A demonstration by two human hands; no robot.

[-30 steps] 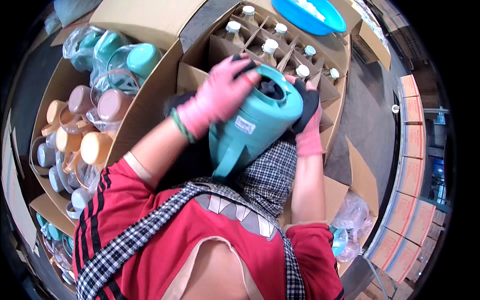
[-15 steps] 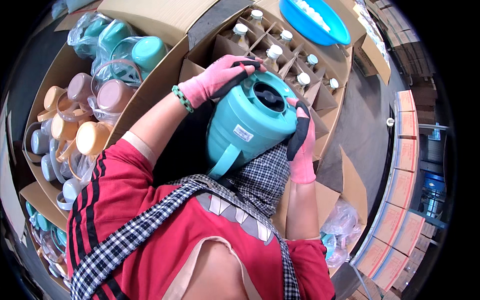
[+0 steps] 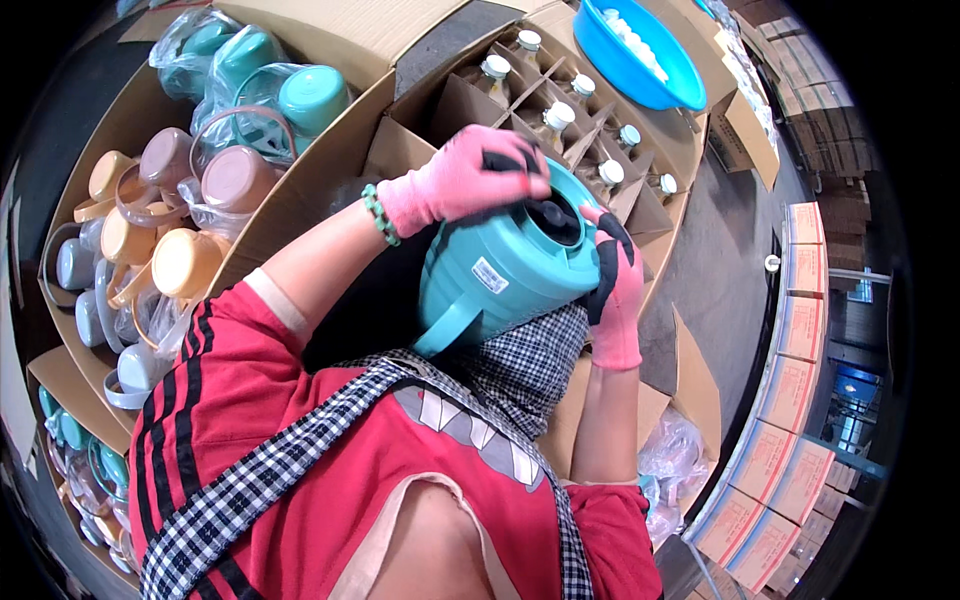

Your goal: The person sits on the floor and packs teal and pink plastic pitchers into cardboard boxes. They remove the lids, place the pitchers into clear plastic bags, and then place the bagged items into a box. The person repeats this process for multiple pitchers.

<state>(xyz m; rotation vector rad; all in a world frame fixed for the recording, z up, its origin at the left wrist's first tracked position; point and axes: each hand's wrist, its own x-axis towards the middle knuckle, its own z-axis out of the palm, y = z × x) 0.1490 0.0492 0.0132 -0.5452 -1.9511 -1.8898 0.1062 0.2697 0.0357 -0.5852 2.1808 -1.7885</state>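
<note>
A worker in pink-and-black gloves steadies a teal jug (image 3: 475, 262) at the lap, against a checked apron (image 3: 530, 365); the jug tilts, its round opening facing up and away, its handle (image 3: 452, 324) pointing back toward the wearer; the left hand (image 3: 475, 178) bends over the opening's near-left edge, fingers curled and bunched, though blur leaves it impossible to tell whether they pinch anything; the right hand (image 3: 615, 280) grips the jug's right side, fingers bent and close together against it; beyond, capped bottles (image 3: 556, 125) stand in a divided carton (image 3: 405, 150), near a blue basin (image 3: 625, 75) of white pieces (image 3: 637, 42); at left, a carton (image 3: 310, 205) holds pastel containers (image 3: 238, 180).
</note>
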